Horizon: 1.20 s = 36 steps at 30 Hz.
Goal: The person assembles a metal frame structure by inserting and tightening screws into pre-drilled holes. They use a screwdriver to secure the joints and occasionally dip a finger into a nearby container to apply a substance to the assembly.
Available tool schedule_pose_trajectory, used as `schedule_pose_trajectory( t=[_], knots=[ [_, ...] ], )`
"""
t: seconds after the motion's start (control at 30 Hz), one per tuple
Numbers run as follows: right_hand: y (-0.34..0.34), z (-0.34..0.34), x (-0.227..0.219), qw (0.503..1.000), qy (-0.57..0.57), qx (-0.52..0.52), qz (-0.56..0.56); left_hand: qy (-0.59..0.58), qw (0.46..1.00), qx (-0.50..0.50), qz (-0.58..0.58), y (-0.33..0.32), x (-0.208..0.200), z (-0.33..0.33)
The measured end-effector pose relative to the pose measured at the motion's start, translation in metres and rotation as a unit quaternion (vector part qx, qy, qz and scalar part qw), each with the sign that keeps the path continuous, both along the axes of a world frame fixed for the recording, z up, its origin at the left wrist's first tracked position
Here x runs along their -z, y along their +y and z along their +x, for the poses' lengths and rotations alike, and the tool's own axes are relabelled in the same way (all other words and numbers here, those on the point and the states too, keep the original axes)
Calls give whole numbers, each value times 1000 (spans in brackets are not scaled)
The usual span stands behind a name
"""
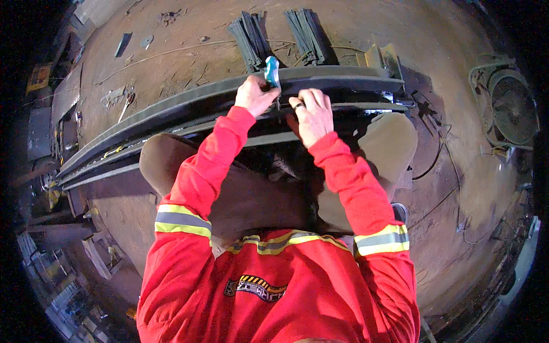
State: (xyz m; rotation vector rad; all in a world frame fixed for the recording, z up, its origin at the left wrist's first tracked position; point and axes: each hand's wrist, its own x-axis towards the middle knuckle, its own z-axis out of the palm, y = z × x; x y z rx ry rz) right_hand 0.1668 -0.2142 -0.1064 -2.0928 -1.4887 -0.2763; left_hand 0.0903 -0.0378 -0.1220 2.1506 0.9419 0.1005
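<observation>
My left hand (255, 96) is closed round the lower end of a small teal-and-white object (271, 71), too small to name, which stands up above the fingers. It is over a long dark steel beam (189, 98) lying across in front of my knees. Close by on the right, my right hand (313, 117), with a dark ring on one finger, has its fingers bent down at the beam's inner side. The fingertips point into shadow, so what they pinch, if anything, is hidden.
Two bundles of dark metal strips (250, 43) lie beyond the beam. A large round fan (509, 106) stands at the far right, with cables (452, 166) on the brown floor nearby. Scrap metal and a wooden frame (103, 254) are at the left.
</observation>
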Motion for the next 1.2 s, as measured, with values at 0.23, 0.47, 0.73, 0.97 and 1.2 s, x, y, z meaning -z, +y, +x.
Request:
schedule_pose_trajectory(
  t=[0.23, 0.47, 0.73, 0.97, 1.2],
  knots=[
    [-15, -69, 86, 792, 533, 294, 39, -14, 956, 15, -294, -4, 11, -3],
    [26, -80, 76, 766, 551, 332, 6, -86, 926, 92, -356, 8, 17, -13],
    [31, -83, 94, 704, 633, 267, 177, -90, 971, 64, -211, -4, 18, -11],
    [31, -85, 129, 746, 586, 248, 195, 0, 996, 29, -86, -16, 15, -4],
    [26, -79, 87, 758, 583, 258, 138, -28, 996, 66, -62, -8, 32, -4]
  ],
)
